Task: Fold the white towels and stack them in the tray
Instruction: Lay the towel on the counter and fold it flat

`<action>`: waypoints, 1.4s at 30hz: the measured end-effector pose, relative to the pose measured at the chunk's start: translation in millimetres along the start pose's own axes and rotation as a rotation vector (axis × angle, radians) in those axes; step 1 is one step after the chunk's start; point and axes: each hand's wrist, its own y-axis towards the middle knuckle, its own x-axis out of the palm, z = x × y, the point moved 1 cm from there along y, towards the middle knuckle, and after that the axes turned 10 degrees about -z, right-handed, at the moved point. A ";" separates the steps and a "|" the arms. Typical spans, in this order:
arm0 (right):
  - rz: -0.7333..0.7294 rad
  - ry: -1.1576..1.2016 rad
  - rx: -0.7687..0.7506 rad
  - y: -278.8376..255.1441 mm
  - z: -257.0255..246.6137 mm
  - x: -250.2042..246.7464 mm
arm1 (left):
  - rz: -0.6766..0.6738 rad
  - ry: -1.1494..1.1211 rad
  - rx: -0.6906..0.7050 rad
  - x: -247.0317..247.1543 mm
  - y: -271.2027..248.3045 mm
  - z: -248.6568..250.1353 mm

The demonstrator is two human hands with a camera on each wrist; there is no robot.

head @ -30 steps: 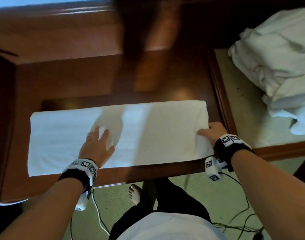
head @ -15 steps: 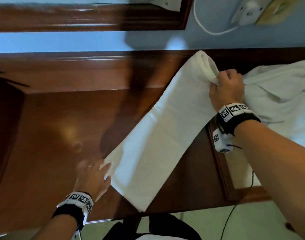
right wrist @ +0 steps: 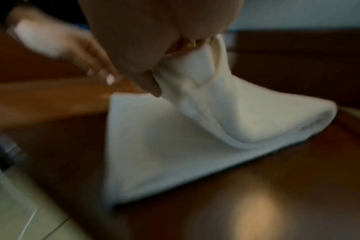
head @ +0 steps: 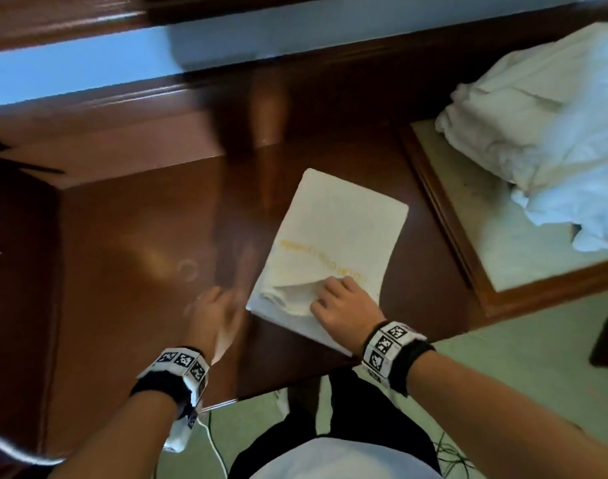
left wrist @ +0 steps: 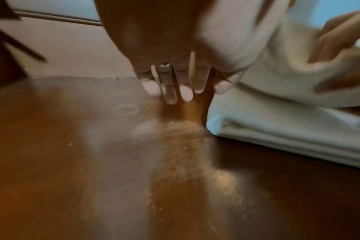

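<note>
A white towel [head: 337,233] with a line of yellow lettering lies folded over on the dark wooden table [head: 140,236], near its front edge. My right hand [head: 333,292] pinches the bunched upper layer of the towel [right wrist: 195,91] at its near end and holds it a little above the lower layer. Blurred by motion, my left hand [head: 216,305] hovers over bare wood just left of the towel [left wrist: 277,129], fingers [left wrist: 169,91] straight and holding nothing. At the right stands a wooden tray [head: 444,209] holding a pile of white towels [head: 544,133].
A raised wooden ledge [head: 88,98] and a pale blue wall [head: 71,74] run behind the table. Below the table's front edge are pale green floor [head: 502,368], a white cable [head: 209,440] and my dark-trousered legs.
My right hand has swung the towel's far end back over toward me, halving its length. My left hand has let go of the towel and slid off to its left.
</note>
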 end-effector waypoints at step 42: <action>-0.466 0.276 0.490 -99.7 4.4 23.0 | 0.028 0.405 0.694 36.6 30.5 51.9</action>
